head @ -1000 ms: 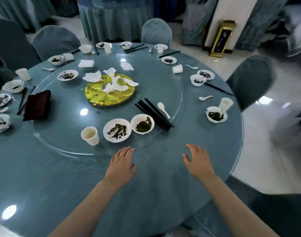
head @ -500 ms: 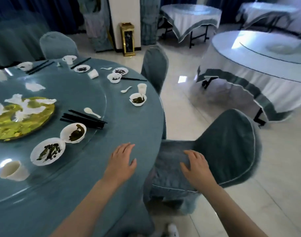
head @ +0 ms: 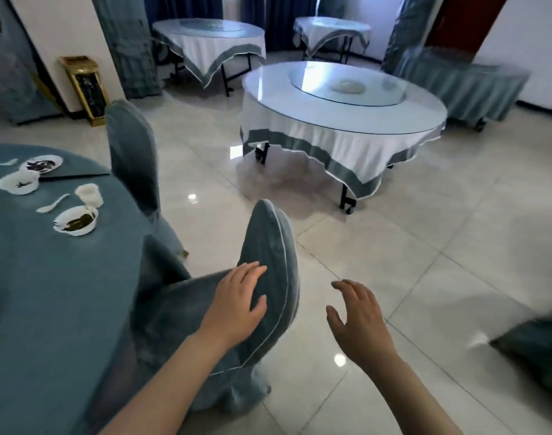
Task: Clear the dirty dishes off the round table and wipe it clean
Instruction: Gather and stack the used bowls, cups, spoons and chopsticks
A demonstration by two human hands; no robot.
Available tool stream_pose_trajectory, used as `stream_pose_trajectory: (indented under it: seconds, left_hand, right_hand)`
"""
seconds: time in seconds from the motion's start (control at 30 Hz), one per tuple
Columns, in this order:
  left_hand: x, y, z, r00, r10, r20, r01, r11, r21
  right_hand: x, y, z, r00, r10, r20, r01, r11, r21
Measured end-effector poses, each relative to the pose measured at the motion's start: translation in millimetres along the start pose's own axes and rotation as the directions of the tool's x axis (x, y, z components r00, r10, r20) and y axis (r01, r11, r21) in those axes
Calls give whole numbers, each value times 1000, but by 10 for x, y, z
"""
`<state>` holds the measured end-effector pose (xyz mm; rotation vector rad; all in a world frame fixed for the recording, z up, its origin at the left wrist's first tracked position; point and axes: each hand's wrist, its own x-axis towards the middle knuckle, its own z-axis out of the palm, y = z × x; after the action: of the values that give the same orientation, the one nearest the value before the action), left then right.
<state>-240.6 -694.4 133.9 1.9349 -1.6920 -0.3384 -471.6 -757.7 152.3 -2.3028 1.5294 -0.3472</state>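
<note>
Teal cloth covers the round tabletop [head: 48, 277], which lies at the left edge of the view, with the dirty dishes grouped near its far right rim: a bowl with dark leftovers [head: 76, 220] closest, a white spoon [head: 53, 204] and a white cup [head: 89, 193] just beyond it, then a second bowl [head: 18, 182] and a small soiled plate [head: 42, 164] further back, with dark chopsticks [head: 77, 176] lying along the rim beside them. All of this sits to the left of and beyond the left hand [head: 234, 306], so that hand is the nearer of the two to the dishes; the right hand [head: 359, 318] hangs over the tiled floor [head: 425, 246], well apart from the tabletop. The left hand rests palm down on the padded back of a teal-covered chair [head: 268, 246] standing against the table's edge, its fingers [head: 251, 271] straight and lightly spread, gripping nothing. The right hand floats in the air beside the chair with fingers [head: 350, 288] relaxed and slightly fanned, also holding nothing. A second covered chair [head: 133, 158] stands at the table's rim further back. Judging by the pose, the chair is likely about to be shifted away from the table, and the dishes are not yet cleared. Across the room stand white-draped round tables [head: 343, 120] and a gold bin [head: 83, 89].
</note>
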Motion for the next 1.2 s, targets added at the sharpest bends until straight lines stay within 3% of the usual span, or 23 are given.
stream_pose_trajectory:
  seconds: [0.2,0.53,0.8,1.2]
  left_hand:
    - [668,804,811,991,65,115,-61,997,-41]
    - [1983,898,1415,981,37,190,-43,999,29]
    - [3364,612,1521,993,-72,90,68,997,47]
    - [4666,-142,1120,948,-313,-58,316,948,46]
  right_hand:
    - [274,1159,-544,994,101,-42,-101,995,4]
    - [1054,2366,-822,958,287,-9,-287,958,-2]
    - [2570,2668,-986,964,264,17,-264,964,26]
    - [5136,2215,-1035,994,18,110,-25,998,55]
